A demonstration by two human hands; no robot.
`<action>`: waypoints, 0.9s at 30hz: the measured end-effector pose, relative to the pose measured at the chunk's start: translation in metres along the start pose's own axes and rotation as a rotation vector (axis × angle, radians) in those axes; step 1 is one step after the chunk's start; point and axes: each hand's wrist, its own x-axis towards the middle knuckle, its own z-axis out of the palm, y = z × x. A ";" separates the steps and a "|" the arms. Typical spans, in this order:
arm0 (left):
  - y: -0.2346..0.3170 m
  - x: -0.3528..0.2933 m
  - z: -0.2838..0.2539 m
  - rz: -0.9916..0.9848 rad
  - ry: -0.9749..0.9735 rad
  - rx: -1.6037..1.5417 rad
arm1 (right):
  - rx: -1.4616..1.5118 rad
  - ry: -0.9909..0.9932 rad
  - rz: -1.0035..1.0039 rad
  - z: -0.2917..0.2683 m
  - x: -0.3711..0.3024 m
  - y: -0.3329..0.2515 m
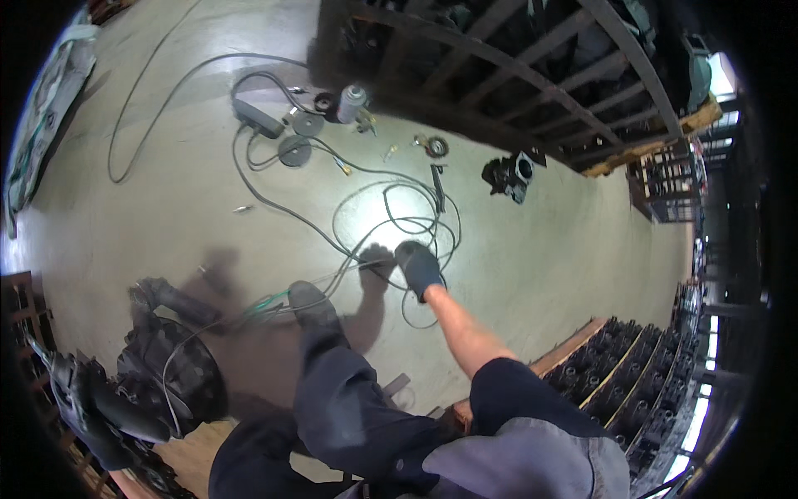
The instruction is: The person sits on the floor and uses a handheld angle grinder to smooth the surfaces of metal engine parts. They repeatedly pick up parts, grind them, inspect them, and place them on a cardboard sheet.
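My right hand (418, 268), in a dark glove, reaches down over loops of thin grey hose or cable (399, 223) on the floor. Its fingers blend together, so I cannot make out whether they touch or grip the line. At the far lower left is my left hand (79, 407), also gloved, beside a bulky black part (174, 362) with a cylindrical piece sticking out. The dark glove merges with the dark things around it, hiding its grip. A line runs from the loops past my shoe (312, 301) to the black part.
Ahead lie a dark tool body (258, 119), grey discs (295, 151), a spray can (352, 101), a wire wheel (436, 147) and a black metal casting (509, 176). A metal crate (499, 58) stands beyond. Rows of black parts (628, 374) fill the right side.
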 end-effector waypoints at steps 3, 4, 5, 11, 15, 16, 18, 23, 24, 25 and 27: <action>0.019 -0.007 0.041 -0.169 -0.004 -0.046 | -0.031 0.197 0.039 -0.027 0.042 0.016; 0.031 -0.007 0.059 -0.174 -0.009 -0.006 | -0.024 0.316 0.017 -0.033 0.059 0.030; 0.036 -0.012 0.073 -0.249 0.022 -0.087 | -0.019 0.311 0.071 -0.043 0.077 0.027; 0.001 -0.010 0.110 -0.266 -0.070 -0.045 | -0.282 0.240 0.146 -0.067 0.176 0.043; -0.008 -0.001 0.141 -0.327 -0.068 0.045 | -0.361 0.139 0.238 -0.053 0.233 0.068; -0.010 0.000 0.144 -0.339 -0.050 0.092 | -0.362 0.136 0.241 -0.047 0.244 0.075; -0.008 0.005 0.154 -0.338 -0.062 0.006 | -0.360 0.143 0.247 -0.037 0.260 0.084; -0.002 0.019 0.159 -0.410 -0.246 -0.031 | -0.403 0.119 0.262 -0.025 0.267 0.075; -0.002 0.020 0.164 -0.415 -0.234 -0.045 | -0.413 0.118 0.275 -0.029 0.269 0.074; -0.001 0.021 0.168 -0.420 -0.222 -0.058 | -0.413 0.112 0.241 -0.030 0.271 0.077; 0.003 0.022 0.178 -0.450 -0.240 -0.137 | -0.415 0.101 0.174 -0.028 0.272 0.083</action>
